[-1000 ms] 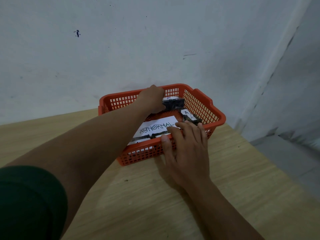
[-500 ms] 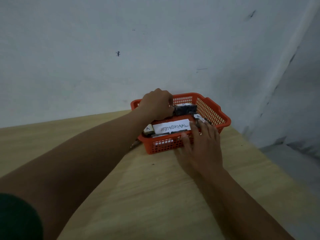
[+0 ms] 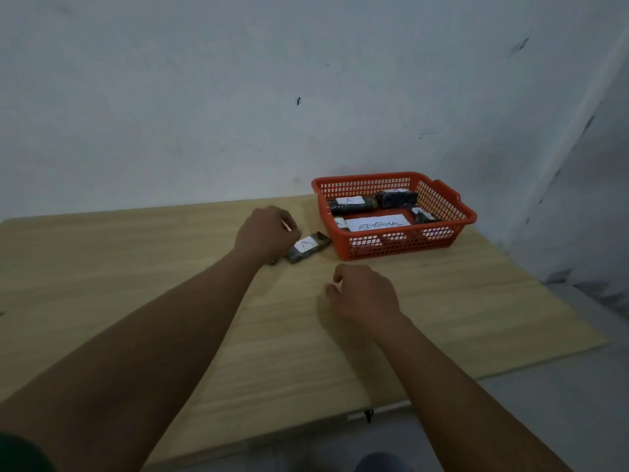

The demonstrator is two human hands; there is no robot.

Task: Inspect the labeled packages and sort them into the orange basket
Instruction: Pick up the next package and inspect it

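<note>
The orange basket point(image 3: 463, 212) stands at the table's far right. Inside it lie a dark package with an "A" label point(image 3: 350, 203), a darker package point(image 3: 396, 198), another labelled one point(image 3: 423, 216) by the right wall, and a white "ABNORMAL" card point(image 3: 377, 222). Left of the basket, one more "A" package point(image 3: 308, 247) lies flat on the table. My left hand point(image 3: 265, 233) is curled at its left end; the fingers' hold is hidden. My right hand point(image 3: 360, 294) hovers loosely curled over the table in front of the basket and holds nothing.
The wooden table point(image 3: 136, 267) runs out to the left and toward me. A white wall stands close behind the basket, and grey floor point(image 3: 578, 335) lies past the table's right edge. A small dark bit point(image 3: 272, 262) peeks from under my left hand.
Both hands have left the basket. My left hand has moved out and down-left to the package on the table; my right hand has drawn back off the basket's front rim.
</note>
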